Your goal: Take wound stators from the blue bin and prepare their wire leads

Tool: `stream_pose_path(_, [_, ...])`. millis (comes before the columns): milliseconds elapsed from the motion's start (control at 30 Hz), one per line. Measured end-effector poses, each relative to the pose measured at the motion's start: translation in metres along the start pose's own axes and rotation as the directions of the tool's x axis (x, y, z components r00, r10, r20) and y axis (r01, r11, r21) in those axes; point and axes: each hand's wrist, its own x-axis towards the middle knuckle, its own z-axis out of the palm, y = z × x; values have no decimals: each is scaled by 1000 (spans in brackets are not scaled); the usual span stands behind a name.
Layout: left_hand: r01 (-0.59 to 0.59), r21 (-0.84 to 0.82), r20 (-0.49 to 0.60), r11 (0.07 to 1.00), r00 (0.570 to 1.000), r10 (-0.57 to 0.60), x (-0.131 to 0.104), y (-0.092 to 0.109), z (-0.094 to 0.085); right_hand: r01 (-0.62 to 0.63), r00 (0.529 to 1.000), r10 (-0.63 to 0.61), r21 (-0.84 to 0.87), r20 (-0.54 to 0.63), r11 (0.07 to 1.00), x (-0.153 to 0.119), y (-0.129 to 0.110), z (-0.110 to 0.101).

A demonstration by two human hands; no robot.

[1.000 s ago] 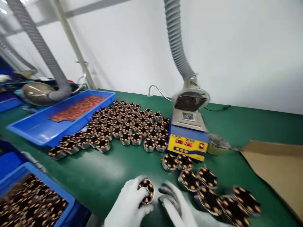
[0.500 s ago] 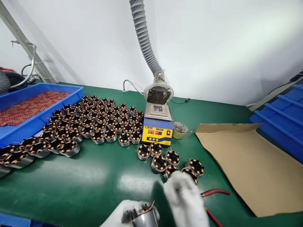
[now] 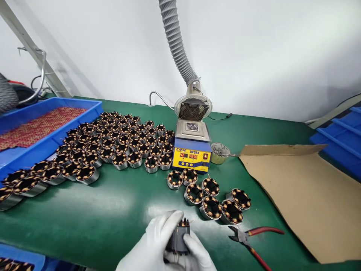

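A metal-ringed motor stator with black insulation [image 3: 179, 238] is held upright between both gloved hands near the front edge of the table. White-gloved, my left hand [image 3: 158, 241] wraps round its left side and top. The fingers of my right hand [image 3: 197, 250] press on its right side and lower part. Several similar stators with copper coils [image 3: 211, 207] stand just beyond the hands. Red-handled cutters [image 3: 243, 237] lie open to the right of my right hand.
Many stators [image 3: 108, 145] cover the left and middle of the green table [image 3: 98, 214]. A blue tray [image 3: 60, 132], a yellow-blue heater [image 3: 191, 158] under a duct [image 3: 176, 41], a small cup [image 3: 219, 153] and cardboard [image 3: 304, 195] stand or lie around.
My right hand has moved left and down from the nearby stators and now grips the held stator too. That stator has turned upright. The view has shifted slightly.
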Motion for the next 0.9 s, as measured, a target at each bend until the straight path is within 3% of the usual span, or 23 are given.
stream_pose_path(67, [12, -44, 33, 999, 999, -11, 1, 3, -1, 26, 999, -26, 36, 19, 999, 3, 1, -2])
stream_pose_path(133, [66, -172, -1, 983, 998, -67, 7, 11, -5, 41, 996, -43, 27, 83, 999, 7, 1, -4])
stream_pose_path(233, [205, -381, -50, 902, 969, -241, 18, 21, -11, -8, 988, 6, 15, 155, 1000, 9, -1, -4])
stream_pose_path(300, [343, -499, 21, 796, 923, -385, 19, 23, -14, -61, 985, 50, 63, 163, 996, 8, -3, -4])
stream_pose_path(367, [430, -520, 110, 739, 891, -441, 16, 21, -16, -103, 985, 82, 140, 151, 985, 6, -4, -4])
stream_pose_path(433, [403, -397, 152, 825, 915, -374, 11, 19, -16, -123, 986, 97, 205, 133, 971, 5, -4, -4])
stream_pose_path(533, [239, -193, 154, 952, 965, -211, 11, 19, -14, -98, 992, 78, 217, 101, 971, 6, -1, -5])
stream_pose_path(633, [166, -323, 63, 932, 986, -154, 22, 24, -9, -39, 993, 20, 154, 120, 987, 8, 1, -7])
stream_pose_path(733, [188, -523, -64, 831, 964, -259, 31, 27, -7, -38, 988, 19, 118, 151, 992, 8, 3, -11])
stream_pose_path(800, [210, -613, -154, 761, 914, -376, 31, 24, -8, -79, 987, 59, 137, 147, 987, 8, 3, -14])
stream_pose_path(867, [272, -628, -145, 729, 880, -453, 25, 19, -9, -101, 989, 79, 174, 127, 980, 8, 3, -16])
stream_pose_path(900, [315, -586, -84, 746, 893, -442, 20, 16, -9, -85, 993, 67, 189, 102, 978, 8, 3, -16])
